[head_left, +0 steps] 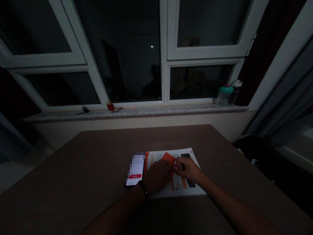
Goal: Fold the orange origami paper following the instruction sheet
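A printed sheet or booklet (193, 190) lies on the brown table (102, 160). On top of it is a piece of orange paper (167, 157). My left hand (157, 174), with a dark band at the wrist, rests over the lower left part of the orange paper, its fingers close together and pressing on it. My right hand (187, 168) pinches the right edge of the orange paper between thumb and fingers, where a small pale bit shows. A lit phone (136, 166) lies just left of the booklet.
Behind the table runs a speckled windowsill (151, 111) below dark windows. It holds a bottle with a green lid (225, 94), a clear bottle beside it, a small red jar (110, 106) and a small dark bottle (85, 109). Curtains hang at both sides.
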`<state>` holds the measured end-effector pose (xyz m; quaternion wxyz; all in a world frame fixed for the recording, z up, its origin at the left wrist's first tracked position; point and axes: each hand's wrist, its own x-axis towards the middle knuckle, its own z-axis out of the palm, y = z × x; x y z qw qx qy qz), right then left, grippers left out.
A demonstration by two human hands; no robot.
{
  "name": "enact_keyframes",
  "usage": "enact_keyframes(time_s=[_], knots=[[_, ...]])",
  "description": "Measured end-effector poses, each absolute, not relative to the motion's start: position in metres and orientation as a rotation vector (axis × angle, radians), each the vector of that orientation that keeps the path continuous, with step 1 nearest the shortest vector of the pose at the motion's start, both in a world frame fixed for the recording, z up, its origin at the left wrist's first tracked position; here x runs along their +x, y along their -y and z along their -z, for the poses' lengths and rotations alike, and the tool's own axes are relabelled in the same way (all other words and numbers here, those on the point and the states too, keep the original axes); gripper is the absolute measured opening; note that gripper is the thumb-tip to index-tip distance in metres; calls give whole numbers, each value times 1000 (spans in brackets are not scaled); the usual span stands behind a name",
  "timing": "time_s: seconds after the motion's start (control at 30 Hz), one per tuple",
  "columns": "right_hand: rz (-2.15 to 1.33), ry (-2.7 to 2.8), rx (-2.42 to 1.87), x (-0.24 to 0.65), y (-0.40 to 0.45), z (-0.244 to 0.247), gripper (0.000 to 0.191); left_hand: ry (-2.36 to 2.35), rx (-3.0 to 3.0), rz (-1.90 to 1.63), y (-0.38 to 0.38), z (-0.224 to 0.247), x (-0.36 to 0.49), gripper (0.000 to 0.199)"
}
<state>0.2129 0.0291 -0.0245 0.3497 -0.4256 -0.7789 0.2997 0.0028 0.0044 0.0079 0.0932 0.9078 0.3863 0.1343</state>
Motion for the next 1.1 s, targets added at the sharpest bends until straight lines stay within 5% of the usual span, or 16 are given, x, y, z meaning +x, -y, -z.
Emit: enact_keyframes(time_s=[0.8, 1.1], knots=[[-589, 2261, -771, 212, -28, 29, 15, -1120, 2667, -435, -3, -7, 3, 26], [-445, 2108, -1042, 210, -37, 31, 20, -1155, 2651, -393, -4, -7, 3, 27]])
